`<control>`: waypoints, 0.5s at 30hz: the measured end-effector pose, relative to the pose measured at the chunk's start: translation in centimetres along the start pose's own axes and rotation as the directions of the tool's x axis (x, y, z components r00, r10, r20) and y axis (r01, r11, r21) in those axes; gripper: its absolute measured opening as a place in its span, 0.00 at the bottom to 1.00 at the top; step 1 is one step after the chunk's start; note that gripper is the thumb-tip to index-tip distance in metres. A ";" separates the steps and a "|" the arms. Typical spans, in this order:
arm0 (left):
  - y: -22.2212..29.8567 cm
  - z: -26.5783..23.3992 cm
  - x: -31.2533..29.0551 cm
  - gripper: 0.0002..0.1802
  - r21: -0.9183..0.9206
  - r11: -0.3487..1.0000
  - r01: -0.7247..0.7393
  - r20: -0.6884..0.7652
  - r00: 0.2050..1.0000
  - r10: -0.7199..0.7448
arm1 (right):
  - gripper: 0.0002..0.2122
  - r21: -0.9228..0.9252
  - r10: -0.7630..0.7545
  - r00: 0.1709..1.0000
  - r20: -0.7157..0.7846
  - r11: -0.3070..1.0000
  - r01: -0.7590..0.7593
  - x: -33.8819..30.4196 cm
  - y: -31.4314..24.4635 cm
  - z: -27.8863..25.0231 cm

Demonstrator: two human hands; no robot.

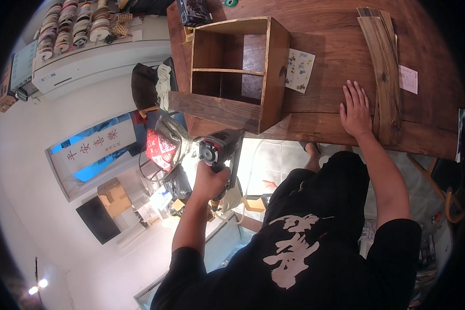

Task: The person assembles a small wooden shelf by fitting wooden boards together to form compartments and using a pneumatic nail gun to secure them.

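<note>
Warm browns against black, with small flashes of red and green.
The table [328,39] is reddish brown with darker grain; the wooden cabinet [275,72] is golden brown with paler front edges, the planks [380,67] grey-brown and streaked dark. The power tool [227,143] is dark grey with red trim. The shirt [237,263] is black with an off-white print, the cloth bundle [159,147] patterned red and white, the tape roll [230,3] green.

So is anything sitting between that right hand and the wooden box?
Yes, a patterned sheet lies flat on the table, beside the wooden box, on the side facing the right hand. Nothing else visible stands between them.
</note>
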State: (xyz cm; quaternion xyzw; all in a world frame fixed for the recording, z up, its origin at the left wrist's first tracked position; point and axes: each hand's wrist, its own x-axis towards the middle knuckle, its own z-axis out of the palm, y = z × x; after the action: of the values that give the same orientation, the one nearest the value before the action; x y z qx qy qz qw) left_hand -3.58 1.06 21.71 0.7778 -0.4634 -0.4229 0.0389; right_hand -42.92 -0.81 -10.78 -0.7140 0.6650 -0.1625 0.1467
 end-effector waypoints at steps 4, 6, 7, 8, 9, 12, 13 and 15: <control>0.4 0.1 0.0 0.06 -0.011 1.000 0.011 -0.003 1.000 -0.011 | 0.29 0.003 -0.002 1.000 0.002 1.000 0.002 0.0 -0.1 -0.1; 0.4 0.0 0.0 0.06 0.001 1.000 0.007 -0.001 1.000 -0.007 | 0.29 0.003 0.003 1.000 0.005 1.000 -0.003 0.0 -0.1 -0.1; 0.3 0.0 0.0 0.06 0.017 1.000 0.000 0.000 1.000 0.000 | 0.29 0.004 0.006 1.000 0.007 1.000 -0.006 0.0 -0.1 -0.1; 0.2 -0.1 0.0 0.05 0.033 0.999 -0.006 0.000 1.000 0.006 | 0.29 0.008 0.001 1.000 0.001 1.000 -0.001 0.0 -0.1 -0.1; 0.2 -0.2 0.0 0.05 0.010 1.000 0.009 -0.002 1.000 -0.009 | 0.29 0.010 -0.002 1.000 -0.004 1.000 0.002 0.0 -0.1 -0.2; 0.6 -0.4 -0.2 0.03 -0.045 0.998 0.032 -0.016 0.999 -0.032 | 0.29 0.026 -0.004 1.000 -0.013 1.000 0.004 0.1 -0.2 -0.2; 1.0 -0.4 -0.2 0.03 -0.053 0.998 0.025 -0.028 0.999 -0.026 | 0.29 0.033 -0.003 1.000 -0.013 0.999 0.003 0.0 -0.2 -0.3; 1.3 -0.6 0.0 0.03 -0.046 0.999 0.014 -0.035 0.999 -0.016 | 0.29 0.032 -0.001 1.000 -0.018 0.999 0.001 0.0 -0.1 -0.1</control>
State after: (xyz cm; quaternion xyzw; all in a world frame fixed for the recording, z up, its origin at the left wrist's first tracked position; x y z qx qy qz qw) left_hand -4.02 0.15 22.68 0.7876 -0.4470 -0.4196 0.0617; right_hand -42.89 -0.81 -10.63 -0.7104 0.6633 -0.1797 0.1520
